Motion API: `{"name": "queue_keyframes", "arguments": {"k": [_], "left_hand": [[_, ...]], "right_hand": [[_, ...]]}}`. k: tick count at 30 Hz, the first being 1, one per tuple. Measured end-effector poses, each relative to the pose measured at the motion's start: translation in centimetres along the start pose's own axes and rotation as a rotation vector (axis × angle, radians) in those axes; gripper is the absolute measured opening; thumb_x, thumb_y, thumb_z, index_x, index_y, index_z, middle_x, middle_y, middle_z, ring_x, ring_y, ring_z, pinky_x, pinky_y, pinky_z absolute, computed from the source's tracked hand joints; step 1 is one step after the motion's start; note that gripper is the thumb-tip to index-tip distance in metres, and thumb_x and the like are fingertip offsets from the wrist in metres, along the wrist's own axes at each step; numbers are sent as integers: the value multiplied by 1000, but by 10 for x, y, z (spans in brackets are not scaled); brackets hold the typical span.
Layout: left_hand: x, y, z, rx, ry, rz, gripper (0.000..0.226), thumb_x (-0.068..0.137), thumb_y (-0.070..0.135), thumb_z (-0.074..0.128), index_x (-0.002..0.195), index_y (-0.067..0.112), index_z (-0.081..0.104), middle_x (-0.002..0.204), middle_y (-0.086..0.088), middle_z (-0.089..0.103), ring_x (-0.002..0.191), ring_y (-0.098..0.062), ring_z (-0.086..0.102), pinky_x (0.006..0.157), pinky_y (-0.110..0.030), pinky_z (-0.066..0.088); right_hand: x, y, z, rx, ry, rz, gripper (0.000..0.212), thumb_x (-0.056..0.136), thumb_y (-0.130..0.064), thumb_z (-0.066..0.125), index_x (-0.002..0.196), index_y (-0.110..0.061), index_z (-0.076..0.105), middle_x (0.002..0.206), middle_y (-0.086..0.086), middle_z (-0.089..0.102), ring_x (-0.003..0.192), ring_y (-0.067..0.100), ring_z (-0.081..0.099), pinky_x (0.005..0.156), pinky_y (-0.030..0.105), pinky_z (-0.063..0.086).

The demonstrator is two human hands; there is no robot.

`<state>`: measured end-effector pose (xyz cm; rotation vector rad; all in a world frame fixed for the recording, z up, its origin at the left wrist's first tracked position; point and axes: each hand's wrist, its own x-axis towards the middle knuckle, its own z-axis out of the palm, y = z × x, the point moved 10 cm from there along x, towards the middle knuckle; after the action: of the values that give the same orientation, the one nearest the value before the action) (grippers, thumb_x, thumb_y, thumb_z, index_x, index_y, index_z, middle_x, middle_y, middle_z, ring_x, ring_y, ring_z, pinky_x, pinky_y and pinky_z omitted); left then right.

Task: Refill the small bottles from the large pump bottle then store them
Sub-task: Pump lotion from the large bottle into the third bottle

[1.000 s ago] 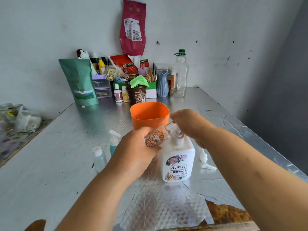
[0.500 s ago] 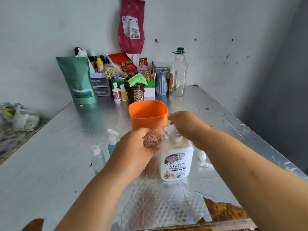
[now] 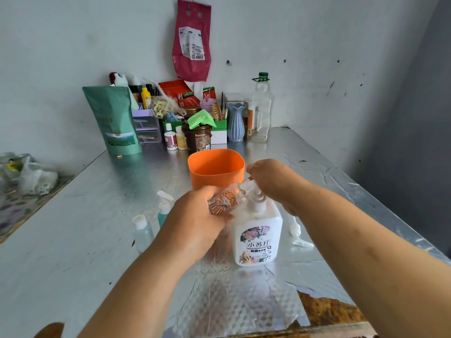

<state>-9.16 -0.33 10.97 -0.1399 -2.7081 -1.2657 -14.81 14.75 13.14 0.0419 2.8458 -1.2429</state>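
Centrally, toward the near edge of the surface, the large pump bottle stands upright, white with a flowered label. The right hand sits on top of its pump head with the fingers curved down over it, and the white nozzle pokes out to the left from under them. The left hand grips a small bottle with an orange cartoon label, fingers wrapped round its lower part. It holds the bottle tilted with the mouth right at the nozzle tip; whether the two touch I cannot tell. Just behind both hands stands an open-topped orange container. Left of the left hand two more bottles stand upright: a clear capped bottle and a teal pump-top bottle, partly hidden by the hand. A loose white pump head lies on the surface just right of the large pump bottle, beside the right forearm. Along the far edge, by the wall, stand a green pouch, a brown tub, a blue vase and a tall clear bottle with a green cap
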Motion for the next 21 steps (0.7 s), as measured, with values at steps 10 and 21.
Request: {"name": "queue_keyframes", "arguments": {"k": [10,21], "left_hand": [[1,-9,4,4,-9,-24,31,81,25,78,109,34,68,96,18,72,88,-2,66,78,-27,52],[0,2,-2,20,12,-12,33,80,24,79,109,34,67,96,16,72,90,-7,67,83,-35,54]], "right_hand": [[8,7,12,-74,-12,-20,34,101,-9,31,122,3,54,123,24,57,114,37,55,94,41,47],[8,-3,0,-81,-6,-72,40,101,-19,30,118,6,55,122,28,56,114,40,54,92,41,46]]}}
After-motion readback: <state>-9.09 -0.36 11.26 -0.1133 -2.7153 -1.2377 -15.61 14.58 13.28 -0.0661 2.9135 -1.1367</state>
